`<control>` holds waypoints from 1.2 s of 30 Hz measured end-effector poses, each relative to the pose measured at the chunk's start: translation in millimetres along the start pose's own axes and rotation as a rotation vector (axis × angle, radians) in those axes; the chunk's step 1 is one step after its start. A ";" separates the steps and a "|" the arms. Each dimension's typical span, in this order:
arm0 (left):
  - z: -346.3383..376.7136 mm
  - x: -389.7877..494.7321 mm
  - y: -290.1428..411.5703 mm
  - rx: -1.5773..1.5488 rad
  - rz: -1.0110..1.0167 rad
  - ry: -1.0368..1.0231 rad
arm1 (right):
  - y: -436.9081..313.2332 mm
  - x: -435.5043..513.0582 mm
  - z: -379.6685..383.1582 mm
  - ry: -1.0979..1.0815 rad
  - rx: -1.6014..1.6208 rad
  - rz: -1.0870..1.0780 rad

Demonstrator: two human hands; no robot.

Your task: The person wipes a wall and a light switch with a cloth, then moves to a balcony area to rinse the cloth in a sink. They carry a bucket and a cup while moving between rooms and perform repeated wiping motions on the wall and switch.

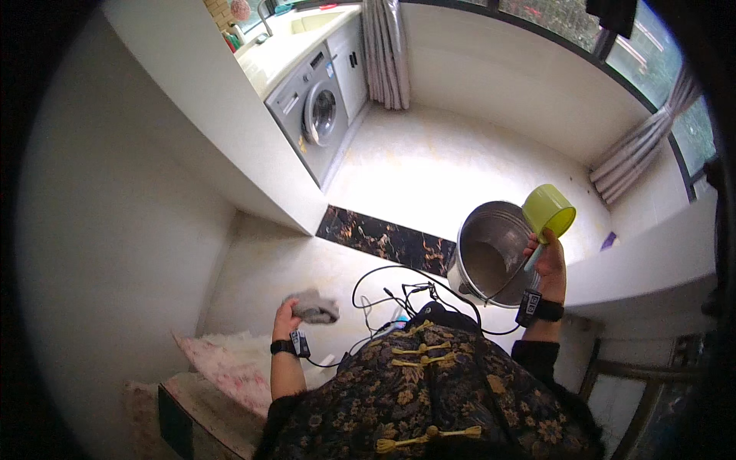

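Observation:
My left hand [286, 315] grips a bunched grey cloth [314, 307] above the pale floor. On the other side, my right hand [549, 259] is closed around a yellow-green plastic dipper [545, 208], its cup over the bucket's rim. A light-blue grip [534, 258] also lies in that hand, and a thin wire bail runs from it towards the bucket's near rim. The metal bucket [506, 227] leans towards me, with murky greyish water [484, 265] inside. Whether the bucket rests on the floor or hangs is hard to tell.
A dark marble threshold strip [385, 238] crosses the floor beside the bucket. Black cables [414, 287] hang before my patterned jacket [431, 391]. Pinkish-white rugs [224, 368] lie at lower left. Further off are a washing machine [316, 115], a counter [276, 52] and curtains [386, 57].

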State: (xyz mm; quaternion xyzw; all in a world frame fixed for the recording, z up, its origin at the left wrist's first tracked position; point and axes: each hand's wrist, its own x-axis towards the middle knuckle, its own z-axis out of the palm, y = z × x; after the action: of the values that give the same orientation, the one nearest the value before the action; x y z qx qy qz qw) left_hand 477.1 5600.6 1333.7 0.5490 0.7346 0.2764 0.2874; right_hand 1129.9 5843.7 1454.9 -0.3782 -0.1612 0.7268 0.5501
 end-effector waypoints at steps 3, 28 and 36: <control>-25.1 39.7 52.9 -0.701 -0.158 0.168 | 8.4 -28.2 -17.3 -0.043 0.001 -0.081; -156.8 148.3 359.0 -1.676 0.589 0.530 | -51.5 70.2 8.0 -0.054 0.023 -0.135; -53.6 135.3 305.4 -0.839 0.638 0.980 | -31.9 32.8 -169.3 -0.002 0.020 -0.137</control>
State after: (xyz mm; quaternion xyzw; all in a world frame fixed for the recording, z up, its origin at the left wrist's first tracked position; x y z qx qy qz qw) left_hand 604.5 5801.0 1574.6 0.3931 0.4149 0.8204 0.0168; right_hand 1271.1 5854.1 1351.4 -0.3602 -0.1799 0.6894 0.6022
